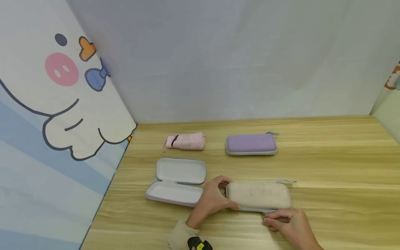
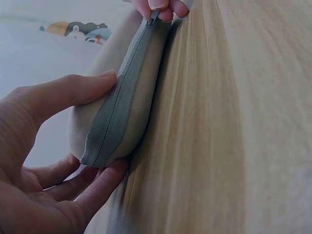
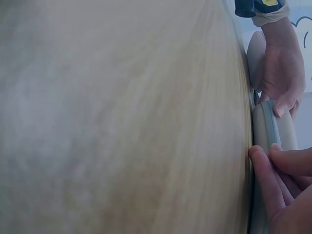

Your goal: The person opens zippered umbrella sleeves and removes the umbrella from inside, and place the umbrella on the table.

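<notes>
A beige zippered case (image 1: 259,195) lies on the table near the front. My left hand (image 1: 214,198) grips its left end, the thumb on the near edge and the other fingers around the end. My right hand (image 1: 290,222) is at the near long side, where its thumb and fingers pinch the zipper pull (image 2: 153,18). In the left wrist view the grey zipper (image 2: 117,105) runs shut from the gripped end up to the pull. Part of the pull is hidden by the right fingers.
An open case (image 1: 181,171) with a pale interior lies to the left, close to the left wrist. Behind are a pink folded umbrella (image 1: 189,141) and a closed purple case (image 1: 251,143). A pale cloth wall (image 1: 250,62) stands at the table's back edge.
</notes>
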Motion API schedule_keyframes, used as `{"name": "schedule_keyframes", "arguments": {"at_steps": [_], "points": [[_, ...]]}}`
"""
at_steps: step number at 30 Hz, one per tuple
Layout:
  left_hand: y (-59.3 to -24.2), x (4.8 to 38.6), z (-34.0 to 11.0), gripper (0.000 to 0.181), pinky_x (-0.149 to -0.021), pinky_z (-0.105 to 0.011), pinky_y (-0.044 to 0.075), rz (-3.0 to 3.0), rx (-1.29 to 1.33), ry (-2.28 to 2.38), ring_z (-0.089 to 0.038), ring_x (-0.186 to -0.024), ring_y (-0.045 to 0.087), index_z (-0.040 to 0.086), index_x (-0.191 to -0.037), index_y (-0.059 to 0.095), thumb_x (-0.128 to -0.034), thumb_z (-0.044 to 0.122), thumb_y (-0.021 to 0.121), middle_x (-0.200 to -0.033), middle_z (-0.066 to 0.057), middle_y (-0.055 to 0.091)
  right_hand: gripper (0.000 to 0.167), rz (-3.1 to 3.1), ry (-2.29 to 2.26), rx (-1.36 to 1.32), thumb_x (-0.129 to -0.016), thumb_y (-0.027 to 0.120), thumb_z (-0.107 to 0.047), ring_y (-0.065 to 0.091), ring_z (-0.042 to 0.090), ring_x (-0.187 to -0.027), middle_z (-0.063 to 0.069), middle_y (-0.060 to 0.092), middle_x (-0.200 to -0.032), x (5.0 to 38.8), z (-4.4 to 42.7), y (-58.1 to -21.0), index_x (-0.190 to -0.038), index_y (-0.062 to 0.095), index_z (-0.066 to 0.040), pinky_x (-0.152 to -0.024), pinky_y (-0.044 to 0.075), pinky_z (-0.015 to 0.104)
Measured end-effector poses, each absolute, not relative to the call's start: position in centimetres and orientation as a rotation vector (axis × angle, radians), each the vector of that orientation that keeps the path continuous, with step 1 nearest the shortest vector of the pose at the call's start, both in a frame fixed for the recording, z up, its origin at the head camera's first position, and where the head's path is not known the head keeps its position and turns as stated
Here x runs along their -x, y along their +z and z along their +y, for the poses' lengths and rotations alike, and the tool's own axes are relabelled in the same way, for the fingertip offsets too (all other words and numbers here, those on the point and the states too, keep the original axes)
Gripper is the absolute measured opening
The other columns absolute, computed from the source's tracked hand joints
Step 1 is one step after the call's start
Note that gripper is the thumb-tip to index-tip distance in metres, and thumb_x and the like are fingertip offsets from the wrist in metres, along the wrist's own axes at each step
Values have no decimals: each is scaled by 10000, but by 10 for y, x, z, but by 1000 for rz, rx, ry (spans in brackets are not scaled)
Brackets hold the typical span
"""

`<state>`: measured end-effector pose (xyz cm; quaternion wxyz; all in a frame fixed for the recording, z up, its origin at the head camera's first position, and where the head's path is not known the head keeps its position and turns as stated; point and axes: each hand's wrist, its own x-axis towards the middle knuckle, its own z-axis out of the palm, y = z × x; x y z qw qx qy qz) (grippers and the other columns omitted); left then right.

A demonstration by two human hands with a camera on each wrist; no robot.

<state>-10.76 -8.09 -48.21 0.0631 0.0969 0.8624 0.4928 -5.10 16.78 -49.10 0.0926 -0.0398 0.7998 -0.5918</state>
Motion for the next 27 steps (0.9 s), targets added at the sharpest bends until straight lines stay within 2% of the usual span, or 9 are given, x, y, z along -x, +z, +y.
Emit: {"name": "schedule_keyframes", "arguments": {"at_steps": [7,14,27], "points": [[-482,108,-81,658,-744,-239,489,2634,-299,1472,-109,-889,589,178,-1080,643,-509,320,940,-969,42,631,90,2403,-1726,134,-732,785,-31,684,152,-635,67,710,-748,53,163,-490,-805,745,1,-575,552,272],[-481,108,-79,662,-743,-228,489,2643,-298,1462,-111,-891,600,177,-1079,644,-505,314,943,-972,36,640,94,2404,-1758,219,-741,774,-15,682,149,-631,94,706,-761,54,159,-492,-817,736,26,-567,551,272],[-483,107,-78,684,-652,-214,492,2643,-276,1473,-131,-848,600,139,-1087,640,-497,301,947,-969,-17,647,73,2383,-1800,182,-722,771,36,680,145,-619,124,700,-755,52,152,-494,-779,727,45,-555,552,279]]}}
